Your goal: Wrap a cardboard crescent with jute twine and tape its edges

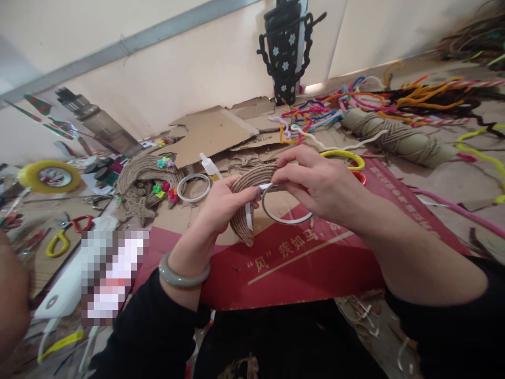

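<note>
My left hand (223,205) grips a crescent-shaped piece of coiled brown twine (241,223), with the thumb across its inner edge. A white strip (248,216) shows along that inner edge. At the crescent's upper end, my right hand (305,181) pinches closed by another short bit of white strip (266,186). Just under my right fingers is a pale ring (286,221), partly hidden by the hand; whether the fingers touch it I cannot tell. A second ring (193,199) and a small white glue bottle (211,167) lie beyond my left hand.
A red printed board (315,273) spans my lap. To the left are twine pieces with flowers (136,176), yellow tape (49,176), scissors (59,242) and a power strip (65,279). Behind stands a black flowered tumbler (284,63). A twine spool (394,139) and coloured cords lie right. Another person's arm (11,295) enters left.
</note>
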The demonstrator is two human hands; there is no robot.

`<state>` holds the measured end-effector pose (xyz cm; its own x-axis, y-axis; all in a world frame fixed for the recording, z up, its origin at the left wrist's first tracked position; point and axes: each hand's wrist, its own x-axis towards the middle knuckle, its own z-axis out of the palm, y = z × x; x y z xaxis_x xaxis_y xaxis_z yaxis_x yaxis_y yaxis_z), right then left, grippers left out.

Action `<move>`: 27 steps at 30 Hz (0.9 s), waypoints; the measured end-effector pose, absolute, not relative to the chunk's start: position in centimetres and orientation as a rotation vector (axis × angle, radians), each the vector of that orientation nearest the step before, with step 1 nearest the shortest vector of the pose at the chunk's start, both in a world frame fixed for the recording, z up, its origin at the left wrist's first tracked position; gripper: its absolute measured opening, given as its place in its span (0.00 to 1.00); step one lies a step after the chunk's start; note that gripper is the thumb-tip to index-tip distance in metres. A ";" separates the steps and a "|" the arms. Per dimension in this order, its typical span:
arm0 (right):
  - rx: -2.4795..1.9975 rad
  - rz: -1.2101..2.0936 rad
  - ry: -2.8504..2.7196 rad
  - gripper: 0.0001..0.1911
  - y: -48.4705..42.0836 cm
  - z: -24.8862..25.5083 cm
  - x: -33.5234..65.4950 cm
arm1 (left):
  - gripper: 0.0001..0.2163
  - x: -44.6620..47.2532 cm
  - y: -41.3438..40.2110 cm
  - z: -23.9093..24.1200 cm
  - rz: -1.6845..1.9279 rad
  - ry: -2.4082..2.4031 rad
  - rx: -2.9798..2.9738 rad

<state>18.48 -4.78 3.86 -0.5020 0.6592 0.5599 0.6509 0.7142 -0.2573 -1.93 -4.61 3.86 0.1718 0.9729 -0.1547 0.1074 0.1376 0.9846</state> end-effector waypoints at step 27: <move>-1.136 -0.098 -2.343 0.14 -5.3 4.1 18.1 | 0.13 -2.3 -4.3 3.7 0.922 1.150 1.186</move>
<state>18.11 -5.34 4.15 -0.5060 0.7100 0.4897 0.7484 0.6437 -0.1600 -2.30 -4.32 3.74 0.2014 0.9638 -0.1746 0.0386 0.1703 0.9846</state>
